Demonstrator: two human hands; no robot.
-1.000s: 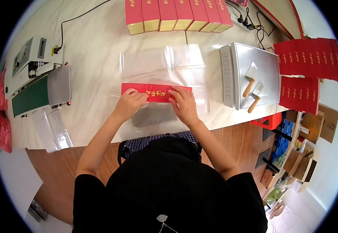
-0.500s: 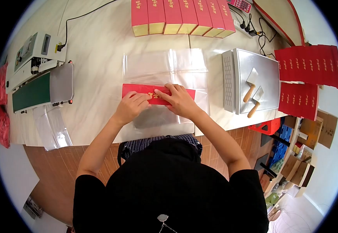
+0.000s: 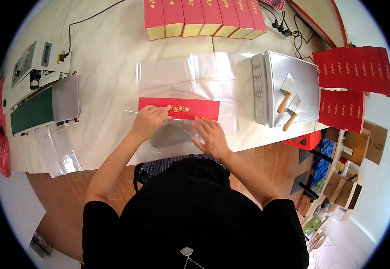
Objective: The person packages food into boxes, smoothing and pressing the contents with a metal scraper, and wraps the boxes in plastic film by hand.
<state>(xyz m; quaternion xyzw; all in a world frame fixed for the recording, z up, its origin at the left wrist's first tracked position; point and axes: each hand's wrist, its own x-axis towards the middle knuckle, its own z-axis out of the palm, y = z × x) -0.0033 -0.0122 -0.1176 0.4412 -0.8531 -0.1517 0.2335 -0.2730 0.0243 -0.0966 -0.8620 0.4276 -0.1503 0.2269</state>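
Your loosely spread right hand (image 3: 210, 138) has shifted from the red box (image 3: 195, 108) toward clear film (image 3: 179, 131), leaving your left hand (image 3: 149, 122), grip unclear, to steady the box

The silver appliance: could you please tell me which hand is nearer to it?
Right. The right hand is left of the silver appliance, apart from it, by the near edge of the red piece; the left hand is farther left, on that piece.

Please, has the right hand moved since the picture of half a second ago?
Yes. Judged against the silver metal-topped unit, the right hand has moved toward the person's body and somewhat to the right.
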